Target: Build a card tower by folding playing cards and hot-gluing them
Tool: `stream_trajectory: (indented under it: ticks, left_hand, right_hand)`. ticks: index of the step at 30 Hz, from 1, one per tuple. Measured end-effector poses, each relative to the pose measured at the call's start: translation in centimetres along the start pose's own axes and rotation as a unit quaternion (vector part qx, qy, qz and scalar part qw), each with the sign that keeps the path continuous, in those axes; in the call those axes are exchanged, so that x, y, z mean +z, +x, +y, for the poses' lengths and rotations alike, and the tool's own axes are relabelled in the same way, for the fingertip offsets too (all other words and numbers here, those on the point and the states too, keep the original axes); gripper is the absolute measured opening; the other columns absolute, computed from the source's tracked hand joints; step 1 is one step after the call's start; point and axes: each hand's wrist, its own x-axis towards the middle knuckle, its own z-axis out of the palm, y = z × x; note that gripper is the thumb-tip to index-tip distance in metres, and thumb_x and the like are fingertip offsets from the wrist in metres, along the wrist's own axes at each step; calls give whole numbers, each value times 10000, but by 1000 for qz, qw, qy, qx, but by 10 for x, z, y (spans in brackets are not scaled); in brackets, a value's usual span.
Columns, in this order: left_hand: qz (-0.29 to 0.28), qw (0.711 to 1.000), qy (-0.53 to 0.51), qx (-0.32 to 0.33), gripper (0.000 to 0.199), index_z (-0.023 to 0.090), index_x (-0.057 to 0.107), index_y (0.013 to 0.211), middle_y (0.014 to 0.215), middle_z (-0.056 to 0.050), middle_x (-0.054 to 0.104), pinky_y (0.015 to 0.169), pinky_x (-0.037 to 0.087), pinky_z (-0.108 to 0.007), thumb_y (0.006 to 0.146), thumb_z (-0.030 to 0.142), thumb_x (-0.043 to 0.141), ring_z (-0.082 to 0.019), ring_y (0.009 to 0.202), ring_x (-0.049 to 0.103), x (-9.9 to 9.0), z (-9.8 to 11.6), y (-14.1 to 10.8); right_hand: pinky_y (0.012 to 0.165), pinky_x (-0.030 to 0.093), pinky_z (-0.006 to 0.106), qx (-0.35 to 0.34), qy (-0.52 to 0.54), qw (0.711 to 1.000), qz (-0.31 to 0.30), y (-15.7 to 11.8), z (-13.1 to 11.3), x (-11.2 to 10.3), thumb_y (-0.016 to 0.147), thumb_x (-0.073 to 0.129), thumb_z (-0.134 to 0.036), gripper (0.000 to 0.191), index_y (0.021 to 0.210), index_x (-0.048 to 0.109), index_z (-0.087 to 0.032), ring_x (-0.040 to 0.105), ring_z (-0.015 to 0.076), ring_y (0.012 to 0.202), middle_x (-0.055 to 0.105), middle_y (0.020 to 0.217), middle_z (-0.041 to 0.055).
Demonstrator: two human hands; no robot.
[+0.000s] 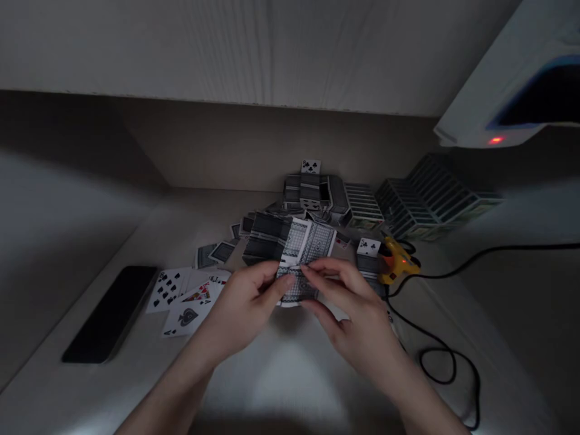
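Both hands are at a structure of joined, folded playing cards, with patterned card backs facing up and a dark ribbed part on its left. My left hand pinches its near left edge between thumb and fingers. On the near right side, the fingertips of my right hand press against a card back, with the thumb low at the edge. Just behind stands another folded-card piece with club cards showing. Loose face-down cards lie to the left of the structure.
A black phone lies at the left beside face-up cards, including an ace of spades. At the right are a yellow glue gun and its looping black cord. Slatted card structures stand behind, below a white device with a red light.
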Motion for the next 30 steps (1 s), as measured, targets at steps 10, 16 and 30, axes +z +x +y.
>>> stream_trajectory:
  ticks: [10, 16, 30]
  left_hand:
    - [25, 994, 93, 47, 306, 162, 625, 677, 578, 35, 492, 516, 313, -215, 859, 382, 515, -115, 569, 424, 2, 15, 24]
    - [22, 992, 115, 45, 311, 162, 632, 650, 553, 30, 495, 495, 294, -218, 835, 380, 510, -115, 539, 418, 3, 20, 35]
    - [5, 991, 131, 34, 343, 145, 662, 667, 570, 12, 538, 513, 298, -239, 841, 382, 486, -123, 555, 452, 11, 13, 41]
  right_hand:
    - [945, 567, 344, 3, -79, 997, -17, 6, 10, -13, 854, 672, -251, 381, 1218, 586, -177, 631, 209, 1106, 644, 1164, 99]
    - [955, 557, 426, 37, -45, 998, -31, 12, 15, -15, 822, 690, -298, 426, 1227, 580, -223, 637, 243, 1119, 651, 1170, 91]
    - [861, 585, 382, 84, -20, 995, -48, 12, 20, -16, 756, 780, -310, 435, 1157, 659, -192, 673, 223, 996, 687, 1087, 83]
